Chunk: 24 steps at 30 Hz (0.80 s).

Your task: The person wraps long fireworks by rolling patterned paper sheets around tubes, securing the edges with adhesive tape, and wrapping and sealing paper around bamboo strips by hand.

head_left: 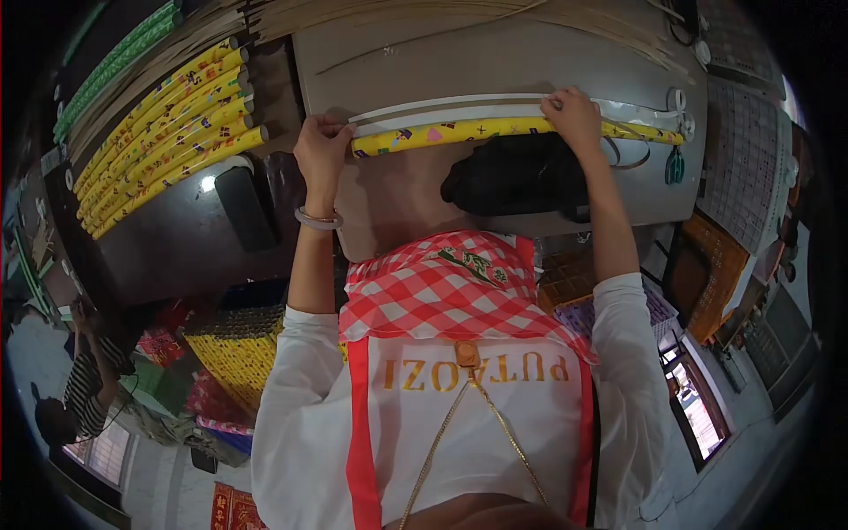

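Left hand (320, 148) and right hand (576, 117) pinch white strip (450, 101) (each grip clamped) beside yellow roll (459, 134) on desk (380, 194).

one head-worn view, facing forward and steeply down over the wearer's checked apron (415, 307) to both hands (320, 152) at the surface (495, 62); near, wide, round-edged field.
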{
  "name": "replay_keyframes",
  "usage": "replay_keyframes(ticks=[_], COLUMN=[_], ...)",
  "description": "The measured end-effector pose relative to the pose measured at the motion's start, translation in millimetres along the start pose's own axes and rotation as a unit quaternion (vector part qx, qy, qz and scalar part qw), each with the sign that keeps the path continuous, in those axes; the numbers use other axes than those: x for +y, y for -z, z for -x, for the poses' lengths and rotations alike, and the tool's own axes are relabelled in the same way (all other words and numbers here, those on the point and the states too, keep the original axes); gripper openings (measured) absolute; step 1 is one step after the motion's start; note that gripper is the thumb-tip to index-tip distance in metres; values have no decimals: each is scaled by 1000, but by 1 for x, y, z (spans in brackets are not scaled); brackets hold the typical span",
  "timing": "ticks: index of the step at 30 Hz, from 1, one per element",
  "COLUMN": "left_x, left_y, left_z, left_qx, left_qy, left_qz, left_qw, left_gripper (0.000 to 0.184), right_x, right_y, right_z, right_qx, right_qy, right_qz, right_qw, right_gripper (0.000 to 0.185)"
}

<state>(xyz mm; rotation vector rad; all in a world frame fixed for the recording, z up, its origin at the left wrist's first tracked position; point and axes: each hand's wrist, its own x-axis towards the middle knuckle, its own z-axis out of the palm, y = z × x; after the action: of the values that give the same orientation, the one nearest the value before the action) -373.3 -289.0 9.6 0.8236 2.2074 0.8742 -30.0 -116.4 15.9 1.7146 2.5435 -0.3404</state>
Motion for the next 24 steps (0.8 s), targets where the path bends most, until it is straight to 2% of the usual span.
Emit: replay_keyframes(ticks=[8,10,13,15,19,22,24], left_x=[9,6,14,12,3,8,4], left_y=[4,3,5,5,2,4,3], left_z=[2,2,4,3,1,2,0], left_qx=[0,17,13,15,22,11,12], left_qy=[-6,-21,1,-8,-25,-11,-13], left_qz=[-37,-33,-22,-31,-24,-24,-34], left_qw=[999,999,1000,999,999,1000,999], left_gripper=[35,29,30,30,32,33,33], right_x=[-6,-8,-9,-11,-10,4,17], right_y=[-3,-5,-5,-3,3,-1,-10], right_z=[1,1,1,5,5,7,8], right_qx=[22,38,13,55,31,46,95], right_qy=[-8,-7,-44,-58,-93,-95,-82], right_qz=[40,39,39,53,50,-1,-26], right_qw=[999,998,998,995,994,994,992], right_gripper=[24,24,23,23,25,26,25])
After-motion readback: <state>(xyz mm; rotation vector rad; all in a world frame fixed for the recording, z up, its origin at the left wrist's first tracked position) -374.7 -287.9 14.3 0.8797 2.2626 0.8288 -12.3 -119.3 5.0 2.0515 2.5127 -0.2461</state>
